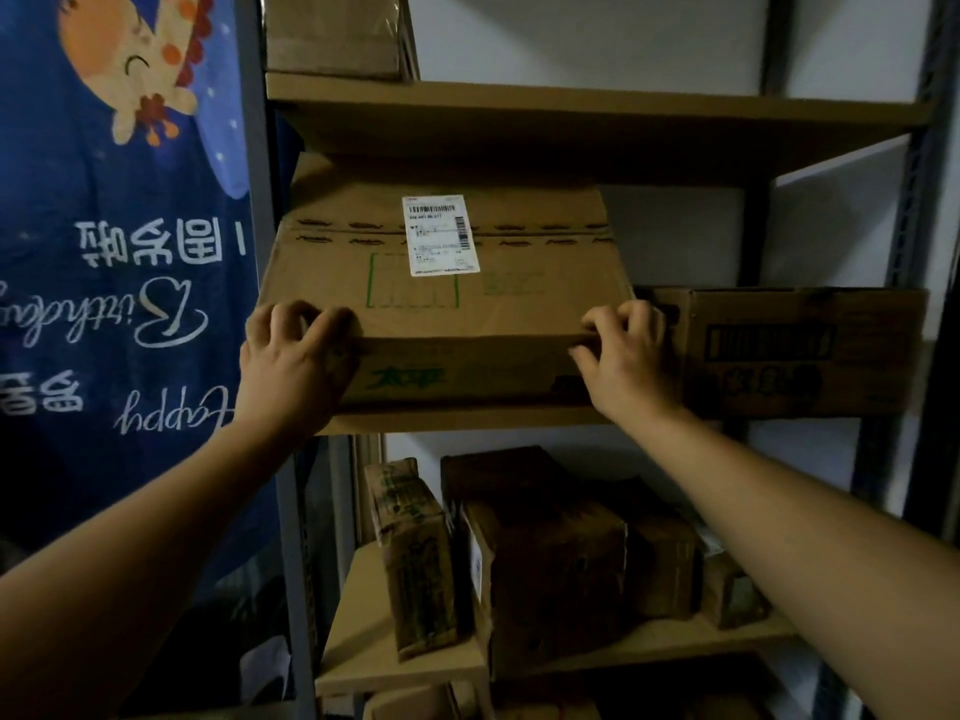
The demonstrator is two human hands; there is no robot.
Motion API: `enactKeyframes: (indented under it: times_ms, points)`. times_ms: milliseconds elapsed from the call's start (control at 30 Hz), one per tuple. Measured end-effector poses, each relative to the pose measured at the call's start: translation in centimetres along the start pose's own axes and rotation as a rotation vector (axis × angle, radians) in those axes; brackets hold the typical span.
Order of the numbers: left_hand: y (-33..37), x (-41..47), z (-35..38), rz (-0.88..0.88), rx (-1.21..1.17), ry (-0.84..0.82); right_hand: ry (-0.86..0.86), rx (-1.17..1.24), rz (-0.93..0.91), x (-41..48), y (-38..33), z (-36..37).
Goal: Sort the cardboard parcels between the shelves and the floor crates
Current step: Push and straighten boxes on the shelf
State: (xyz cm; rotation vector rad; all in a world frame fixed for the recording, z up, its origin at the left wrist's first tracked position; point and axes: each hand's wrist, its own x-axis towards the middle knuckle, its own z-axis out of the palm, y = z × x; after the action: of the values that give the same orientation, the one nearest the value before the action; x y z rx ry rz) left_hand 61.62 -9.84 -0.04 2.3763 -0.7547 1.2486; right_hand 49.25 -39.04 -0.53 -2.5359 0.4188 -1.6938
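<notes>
A large cardboard parcel [447, 304] with a white shipping label and green print lies on the middle shelf [467, 420], tilted slightly toward me. My left hand [293, 361] grips its near left corner, fingers curled over the top edge. My right hand [626, 356] grips the near right corner the same way. A flatter printed cardboard box [800, 350] sits on the same shelf, right beside the parcel.
Several smaller parcels [545, 553] stand packed together on the lower shelf [363, 641]. Another box [332, 33] sits on the top shelf. A blue birthday banner [124, 252] hangs at the left. Grey metal uprights [904, 200] frame the rack.
</notes>
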Motion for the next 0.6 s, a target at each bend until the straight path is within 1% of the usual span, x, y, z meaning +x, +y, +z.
enactKeyframes:
  times_ms: [267, 333, 433, 600]
  points:
    - [-0.6, -4.5, 1.1, 0.066, -0.052, 0.128, 0.081, 0.0, -0.11, -3.7, 0.8, -0.8]
    - [-0.7, -5.7, 1.5, 0.078, -0.055, 0.131, 0.082, 0.009, -0.139, -4.8, 1.1, -0.6]
    - [-1.0, -6.9, 2.0, 0.102, -0.048, 0.121, 0.081, 0.02, -0.128, -5.9, 1.3, -0.3]
    - [-1.1, -6.7, 1.6, 0.085, -0.069, 0.086, 0.097, 0.041, -0.123, -5.9, 1.4, -0.3]
